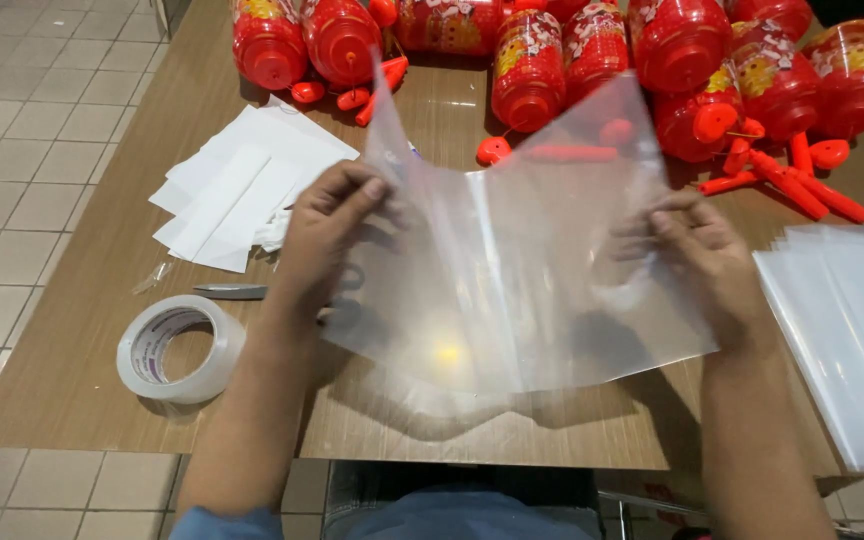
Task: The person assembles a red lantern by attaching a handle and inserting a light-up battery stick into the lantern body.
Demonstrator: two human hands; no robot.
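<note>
Clear plastic bag held above the wooden table at frame centre, between both hands. Its long axis runs roughly left to right across the frame; the upper edge is raised toward the lanterns, with the upper-left corner peaking upward, and the lower edge hangs toward the person.

Left hand, centre-left: thumb and fingers pinched on the bag's left edge. Right hand, centre-right: fingers closed on the right edge, partly seen through the film.

Red plastic lanterns crowd the top of the frame. White paper sheets lie at upper left. A roll of clear tape sits at lower left. A stack of clear bags lies at right.
</note>
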